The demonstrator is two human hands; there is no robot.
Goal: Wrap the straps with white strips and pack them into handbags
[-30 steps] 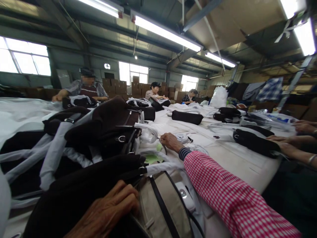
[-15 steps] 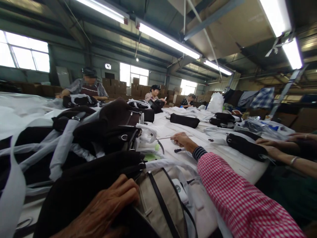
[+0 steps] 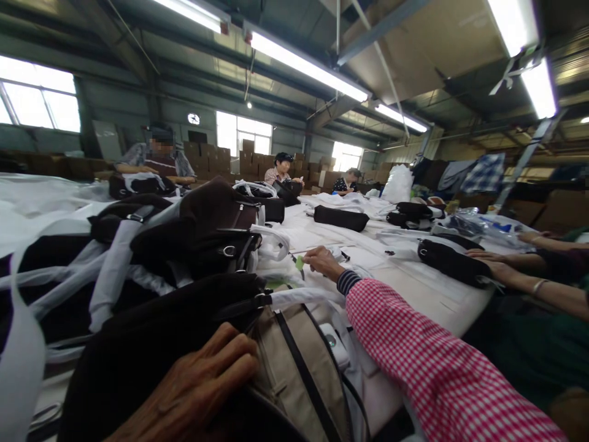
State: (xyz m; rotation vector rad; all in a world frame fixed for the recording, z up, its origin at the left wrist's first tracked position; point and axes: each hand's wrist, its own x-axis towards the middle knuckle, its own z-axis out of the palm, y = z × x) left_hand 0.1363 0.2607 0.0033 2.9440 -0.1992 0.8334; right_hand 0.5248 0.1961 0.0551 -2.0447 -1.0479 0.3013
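Close in front of me lies a black bag [image 3: 151, 325], its beige lining [image 3: 285, 362] with a black strip turned outward. My left hand [image 3: 197, 380] is closed on the bag beside the lining, fingers bent and thumb hidden. Beyond the bag, my right hand [image 3: 324, 263] pinches a small bright green tag [image 3: 299, 263] at its fingertips. More green material [image 3: 278, 284] shows behind the bag's wrapped handle [image 3: 304, 296]. A small white device [image 3: 335, 347] with a round greenish spot lies against the lining's right side.
Black bags [image 3: 197, 227] with white-wrapped straps are heaped at left. A black pouch [image 3: 340, 218] lies farther back on the white-covered table [image 3: 442, 307]. At right, a co-worker's hands [image 3: 492, 264] rest at another black pouch [image 3: 444, 261]. Several people sit across the table.
My right hand has moved left and nearer to me, and its fingertips now meet the green tag. My left hand stays on the bag. The view has shifted slightly.
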